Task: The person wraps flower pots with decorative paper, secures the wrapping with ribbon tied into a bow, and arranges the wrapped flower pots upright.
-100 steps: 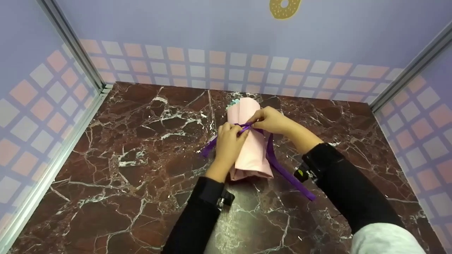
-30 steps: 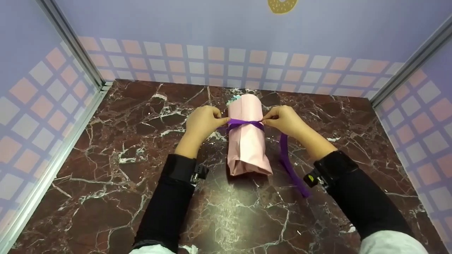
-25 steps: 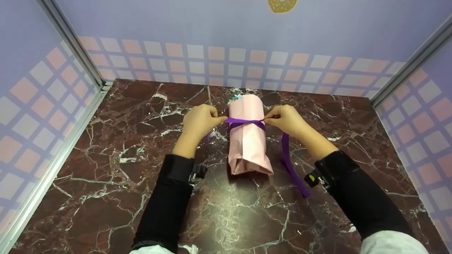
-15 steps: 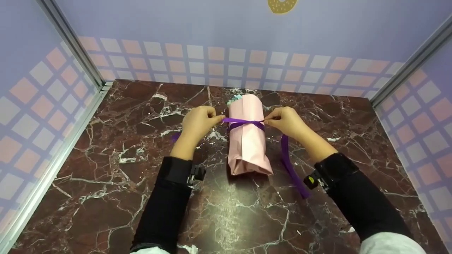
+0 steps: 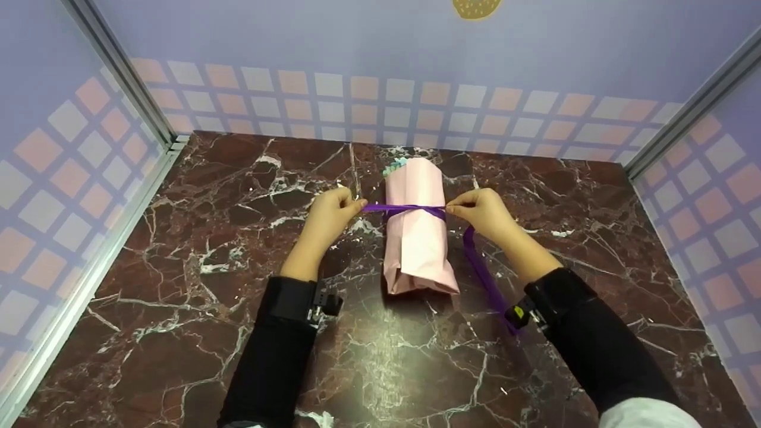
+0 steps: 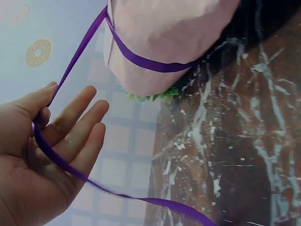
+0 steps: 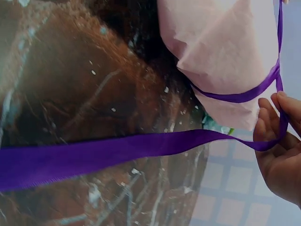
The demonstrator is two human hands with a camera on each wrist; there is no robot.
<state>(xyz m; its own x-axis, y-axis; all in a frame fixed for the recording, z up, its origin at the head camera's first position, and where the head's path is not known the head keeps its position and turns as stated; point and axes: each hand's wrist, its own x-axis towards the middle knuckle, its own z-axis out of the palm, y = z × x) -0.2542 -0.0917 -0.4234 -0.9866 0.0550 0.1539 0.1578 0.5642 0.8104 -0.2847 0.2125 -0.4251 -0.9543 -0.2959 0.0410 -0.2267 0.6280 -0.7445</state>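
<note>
A pink paper bundle (image 5: 422, 246) lies on the brown, white-veined bench (image 5: 196, 333), a little right of the middle of the frame, its long side running up and down the frame. Pale teal flowers (image 5: 394, 166) show at its upper left end, and the paper at its lower end is creased and folded. A purple ribbon (image 5: 416, 207) goes around the bundle's upper half and crosses itself on the front.

The person's left hand (image 5: 330, 217) is left of the bundle, apart from it, pinching the ribbon between thumb and forefinger; the left wrist view shows its other fingers extended, with a length of ribbon running across the palm towards the lower edge. The right hand (image 5: 484, 211) is just beside the bundle's right edge, its thumb and forefinger pinching the ribbon there. Between the two hands the ribbon runs nearly level across the frame. A loose length trails from the right hand onto the bench, towards the lower right.

Both forearms wear black sleeves (image 5: 270, 362). Behind the bench stands a pale purple wall (image 5: 297, 30) with pink and white squares.
</note>
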